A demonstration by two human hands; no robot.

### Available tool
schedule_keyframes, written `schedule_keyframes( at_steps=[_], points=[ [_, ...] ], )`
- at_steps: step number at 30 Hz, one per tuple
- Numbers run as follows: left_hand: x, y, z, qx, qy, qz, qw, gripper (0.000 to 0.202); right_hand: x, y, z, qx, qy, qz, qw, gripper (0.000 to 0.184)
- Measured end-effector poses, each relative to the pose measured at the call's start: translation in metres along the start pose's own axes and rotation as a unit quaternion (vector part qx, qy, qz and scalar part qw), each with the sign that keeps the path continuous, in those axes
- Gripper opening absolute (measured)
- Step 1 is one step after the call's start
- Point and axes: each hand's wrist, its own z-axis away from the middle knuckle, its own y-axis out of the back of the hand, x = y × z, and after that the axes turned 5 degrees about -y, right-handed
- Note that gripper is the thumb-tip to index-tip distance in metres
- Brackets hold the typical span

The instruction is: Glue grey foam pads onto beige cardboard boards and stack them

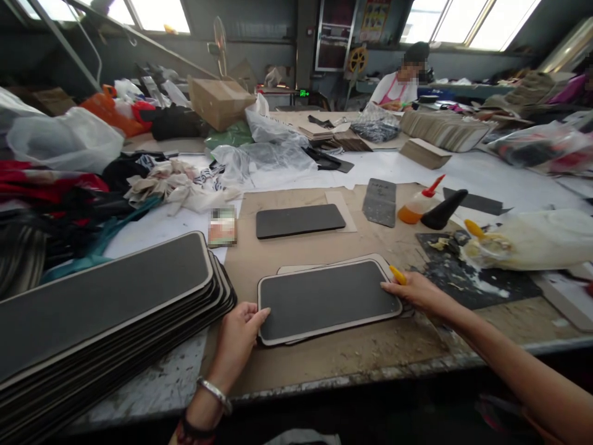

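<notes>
Workbench (384, 172), 1, white-topped, worn along the front edge. At my left, directly on the white: 1 stack of dark boards (104, 309), pale-rimmed; farther back, crumpled clear plastic (278, 153) and 1 brown block (425, 154). Brown cardboard sheet (245, 259), 1, scuffed, bearing: 1 pale-bordered dark panel (328, 296) over other pale-edged pieces; 1 grey strip (380, 201); 1 red-tipped bottle (417, 207), orange liquid inside; 1 black cone (443, 210), tilted; 1 smeared dark mat (445, 281).
</notes>
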Motion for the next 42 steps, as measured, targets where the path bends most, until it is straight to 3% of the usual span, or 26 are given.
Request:
schedule_keyframes(
  at_steps=[6,15,31,35,42],
  points=[
    [0.009,0.002,0.001,-0.012,0.011,-0.006,1.0,0.049,-0.001,-0.001,0.002,-0.001,0.004,-0.022,1.0,0.034],
    [0.003,0.003,-0.004,-0.032,0.017,0.011,0.999,0.049,-0.004,0.0,0.003,0.003,-0.009,-0.024,1.0,0.033],
    [0.007,0.002,0.002,0.004,0.002,0.025,1.0,0.034,0.011,-0.004,-0.011,0.011,0.014,0.003,1.0,0.038],
    [0.006,0.003,0.002,0.005,-0.001,0.024,1.0,0.031,0.007,-0.001,-0.009,-0.001,0.031,0.02,0.999,0.035],
    [0.009,0.002,0.005,0.004,0.004,0.029,1.0,0.034,-0.008,0.001,0.003,0.023,0.001,0.041,0.999,0.031]
  ],
)
